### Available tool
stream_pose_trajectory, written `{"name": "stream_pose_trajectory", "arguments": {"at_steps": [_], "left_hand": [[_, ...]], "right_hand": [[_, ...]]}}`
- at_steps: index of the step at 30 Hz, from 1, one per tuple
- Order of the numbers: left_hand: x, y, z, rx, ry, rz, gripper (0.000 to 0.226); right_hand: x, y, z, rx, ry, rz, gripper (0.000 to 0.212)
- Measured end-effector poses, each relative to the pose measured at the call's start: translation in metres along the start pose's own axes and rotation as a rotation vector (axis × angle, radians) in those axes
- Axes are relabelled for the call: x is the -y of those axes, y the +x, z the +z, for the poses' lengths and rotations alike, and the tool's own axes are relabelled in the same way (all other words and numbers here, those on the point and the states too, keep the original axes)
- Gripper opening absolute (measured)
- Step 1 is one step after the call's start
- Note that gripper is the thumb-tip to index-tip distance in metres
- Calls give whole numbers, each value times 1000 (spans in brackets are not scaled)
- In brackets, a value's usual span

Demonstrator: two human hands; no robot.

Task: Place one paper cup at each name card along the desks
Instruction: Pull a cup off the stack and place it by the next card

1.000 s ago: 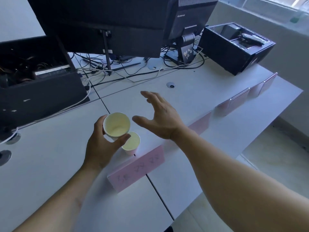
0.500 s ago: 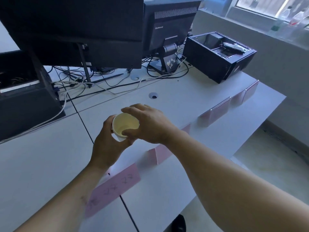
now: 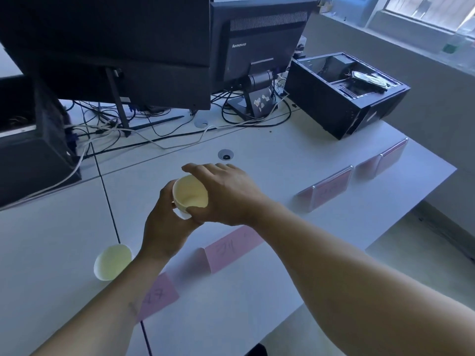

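Observation:
My left hand [image 3: 164, 222] holds a stack of paper cups [image 3: 189, 195] from below, above the white desk [image 3: 257, 155]. My right hand [image 3: 226, 194] grips the rim of the top cup from the right. One paper cup [image 3: 111, 262] stands on the desk at the left, behind a pink name card [image 3: 160, 295] partly hidden by my left forearm. A second pink name card [image 3: 231, 249] stands just below my hands. Two more pink name cards [image 3: 330, 190] [image 3: 390, 155] stand further right along the desk's front edge.
Two black monitors [image 3: 259, 39] stand at the back with tangled cables [image 3: 144, 129] beneath them. An open black computer case [image 3: 344, 93] lies at the back right, another dark case [image 3: 30, 150] at the left. A round cable grommet [image 3: 225, 154] sits beyond my hands.
My right hand came in and closed on the top cup of the stack. My view shifted right along the desk, leaving the placed cup behind at the left.

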State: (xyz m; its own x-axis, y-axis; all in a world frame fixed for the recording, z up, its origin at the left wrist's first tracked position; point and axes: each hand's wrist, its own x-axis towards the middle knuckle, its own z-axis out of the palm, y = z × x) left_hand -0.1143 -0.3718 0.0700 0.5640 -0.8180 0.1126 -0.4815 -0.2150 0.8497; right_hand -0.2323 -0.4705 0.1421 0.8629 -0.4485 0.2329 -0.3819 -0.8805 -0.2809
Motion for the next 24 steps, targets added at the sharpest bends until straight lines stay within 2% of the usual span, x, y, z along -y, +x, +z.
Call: {"name": "stream_pose_trajectory", "arguments": {"at_steps": [6,13,24], "left_hand": [[-1,4,10,-24,19,-62,72],[8,10,3,-148,16,-153,84],[3,14,13,-157,-14,-116,78]], "right_hand": [[-30,9,-33,-92,195,39,82],[-69,16,-33,-210,350,153,83],[-90,-2,61,204,112,288,80]]}}
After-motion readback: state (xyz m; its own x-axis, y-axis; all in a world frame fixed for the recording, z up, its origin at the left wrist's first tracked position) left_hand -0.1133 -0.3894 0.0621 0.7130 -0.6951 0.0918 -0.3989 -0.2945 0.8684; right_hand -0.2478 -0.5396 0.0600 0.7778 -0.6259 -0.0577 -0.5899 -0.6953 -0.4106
